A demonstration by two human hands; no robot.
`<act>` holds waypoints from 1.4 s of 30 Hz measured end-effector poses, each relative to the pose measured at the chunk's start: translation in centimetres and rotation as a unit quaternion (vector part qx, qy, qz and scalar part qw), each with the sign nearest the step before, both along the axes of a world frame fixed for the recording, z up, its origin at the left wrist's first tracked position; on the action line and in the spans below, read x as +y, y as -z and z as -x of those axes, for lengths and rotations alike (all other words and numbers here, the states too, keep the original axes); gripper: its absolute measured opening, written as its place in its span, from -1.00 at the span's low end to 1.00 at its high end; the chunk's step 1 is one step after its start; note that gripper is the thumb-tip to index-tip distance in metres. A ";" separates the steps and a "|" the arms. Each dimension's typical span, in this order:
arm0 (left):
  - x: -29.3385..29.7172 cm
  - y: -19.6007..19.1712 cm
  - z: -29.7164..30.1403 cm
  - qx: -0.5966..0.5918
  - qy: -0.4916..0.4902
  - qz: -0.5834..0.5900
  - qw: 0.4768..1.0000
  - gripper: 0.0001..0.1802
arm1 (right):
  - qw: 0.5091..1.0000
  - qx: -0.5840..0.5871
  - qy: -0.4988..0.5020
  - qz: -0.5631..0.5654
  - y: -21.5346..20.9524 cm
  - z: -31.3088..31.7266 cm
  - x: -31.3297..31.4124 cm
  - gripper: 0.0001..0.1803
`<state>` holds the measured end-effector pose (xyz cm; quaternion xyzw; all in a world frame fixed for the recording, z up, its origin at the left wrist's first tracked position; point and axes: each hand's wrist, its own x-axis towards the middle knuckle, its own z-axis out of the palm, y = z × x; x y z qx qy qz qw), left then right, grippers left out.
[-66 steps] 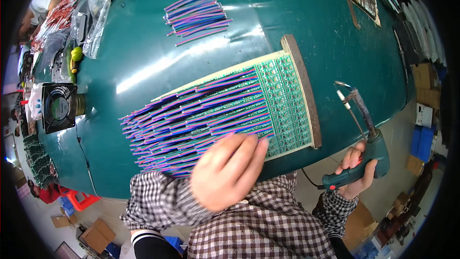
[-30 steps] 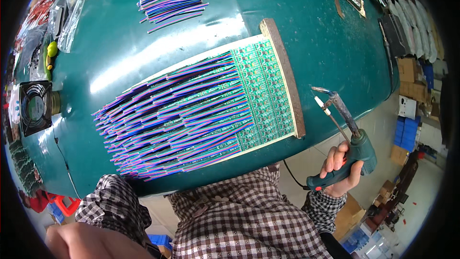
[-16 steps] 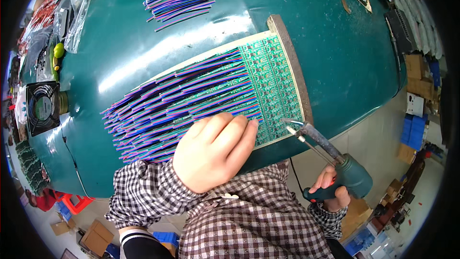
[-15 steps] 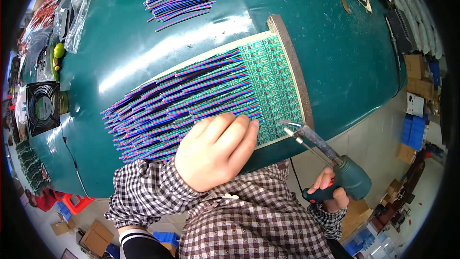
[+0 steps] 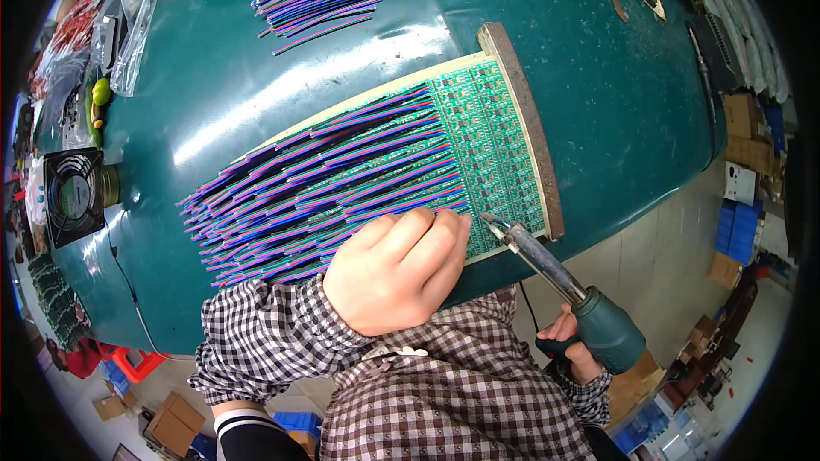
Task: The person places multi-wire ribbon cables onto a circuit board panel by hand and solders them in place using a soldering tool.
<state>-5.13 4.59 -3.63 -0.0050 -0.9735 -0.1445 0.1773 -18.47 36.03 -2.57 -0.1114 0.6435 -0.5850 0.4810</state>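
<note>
shiny green table (image 5: 623, 119) | cartons (image 5: 175, 423) on floor (image 5: 611, 243) | left grip (image 5: 395, 277) over wires (image 5: 359, 172), pinch unclear | right grip (image 5: 584, 360) wrapped round soldering gun (image 5: 612, 333)

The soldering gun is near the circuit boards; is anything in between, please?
Nothing visible stands between the soldering gun and the circuit boards; the left hand is close by, left of the tip.

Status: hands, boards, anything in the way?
Left hand at the wires' board end, grip hidden. Right hand holds soldering iron, tip beside left hand, contact unclear. Circuit boards wired left, unwired right. Left hand hides some wires.
</note>
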 end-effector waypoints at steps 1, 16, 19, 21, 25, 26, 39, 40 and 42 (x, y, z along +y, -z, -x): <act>0.1 0.0 0.0 -0.001 0.000 0.001 1.000 -0.48 | 1.000 -0.001 0.000 0.001 0.0 -0.1 0.0 -0.15; 0.3 0.1 0.0 0.003 -0.009 0.010 1.000 -0.48 | 0.997 0.037 -0.046 -0.040 0.3 -0.1 0.6 -0.12; 0.2 0.0 0.0 0.003 -0.007 0.008 1.000 -0.49 | 0.997 0.034 -0.045 -0.046 0.4 -0.1 0.8 -0.12; 0.2 0.1 0.0 0.007 -0.005 0.012 1.000 -0.49 | 0.998 0.020 -0.039 -0.034 0.2 -0.1 0.5 -0.12; 0.3 0.1 0.0 0.007 -0.005 0.011 1.000 -0.49 | 0.994 0.081 0.067 -0.025 0.1 -0.6 -0.9 -0.43; 0.3 0.0 0.0 0.006 -0.004 0.010 1.000 -0.49 | 0.997 0.075 -0.001 -0.035 0.1 -0.2 -0.3 -0.28; 0.2 0.1 0.1 0.012 -0.004 0.017 1.000 -0.48 | 0.998 -0.039 0.052 -0.013 -0.6 -0.9 -0.4 -0.10; 0.2 0.1 0.1 0.012 -0.004 0.017 1.000 -0.48 | 0.998 -0.040 0.052 -0.013 -0.6 -0.9 -0.6 -0.10; 0.2 0.1 0.1 0.013 -0.004 0.019 1.000 -0.48 | 0.999 -0.009 0.040 -0.011 -0.7 -1.0 -0.9 -0.09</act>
